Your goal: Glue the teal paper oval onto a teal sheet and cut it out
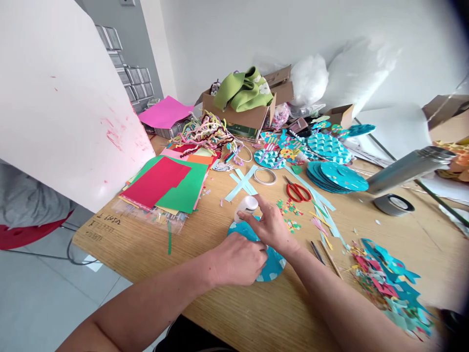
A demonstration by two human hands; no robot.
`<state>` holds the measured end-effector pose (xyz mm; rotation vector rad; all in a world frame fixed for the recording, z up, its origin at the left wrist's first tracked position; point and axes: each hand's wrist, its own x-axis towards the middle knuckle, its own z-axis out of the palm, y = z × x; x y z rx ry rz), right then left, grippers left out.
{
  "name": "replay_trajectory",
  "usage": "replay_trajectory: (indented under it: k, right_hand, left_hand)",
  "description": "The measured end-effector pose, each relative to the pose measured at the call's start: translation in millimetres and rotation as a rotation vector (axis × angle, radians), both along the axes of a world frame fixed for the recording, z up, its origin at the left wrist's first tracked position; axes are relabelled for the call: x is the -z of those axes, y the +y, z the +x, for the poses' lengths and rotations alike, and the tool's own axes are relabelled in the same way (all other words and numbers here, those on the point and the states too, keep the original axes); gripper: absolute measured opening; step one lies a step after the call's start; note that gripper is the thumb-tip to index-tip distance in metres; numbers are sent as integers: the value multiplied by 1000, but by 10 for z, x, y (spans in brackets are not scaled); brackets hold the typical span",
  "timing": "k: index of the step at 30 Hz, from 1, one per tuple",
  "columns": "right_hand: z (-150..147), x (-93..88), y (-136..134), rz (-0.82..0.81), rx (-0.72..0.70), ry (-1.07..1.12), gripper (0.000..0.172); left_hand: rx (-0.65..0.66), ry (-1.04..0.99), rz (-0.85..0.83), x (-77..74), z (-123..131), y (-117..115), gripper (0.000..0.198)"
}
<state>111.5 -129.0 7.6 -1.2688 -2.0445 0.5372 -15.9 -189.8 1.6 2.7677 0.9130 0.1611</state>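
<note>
A round blue paper disc with pale patches lies on the table in front of me, partly covered by both hands. My left hand is closed over the disc's left side, fingers curled under; anything in them is hidden. My right hand reaches across the disc's upper part, its thumb and forefinger around a small white plastic bottle that tilts toward the camera. Small red, green and yellow paper bits lie just right of that hand. Pale blue paper strips cross beyond the bottle.
Red-handled scissors and a white tape roll lie beyond my hands. Coloured paper sheets are stacked left. Blue discs, a steel flask and a dark tape roll stand right. Paper scraps heap at near right.
</note>
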Motion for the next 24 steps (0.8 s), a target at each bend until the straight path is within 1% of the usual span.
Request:
replay_trajectory:
  k: [4, 8, 12, 19, 24]
  right_hand:
    - [68, 39, 75, 12, 47, 3, 23]
    - [133, 57, 114, 8, 73, 13, 24]
    - [169, 50, 109, 10, 108, 43, 25]
    - [257, 50, 133, 29, 124, -1, 24]
    - [299, 13, 126, 42, 144, -15, 24]
  left_hand:
    - [-19, -16, -10, -5, 0, -6, 21]
    - [-12, -3, -6, -21, -1, -10, 20]
    - [-7, -2, -7, -23, 1, -12, 17]
    - [-15, -45, -10, 31, -2, -7, 23]
    - [-21, -36, -2, 23, -1, -3, 22]
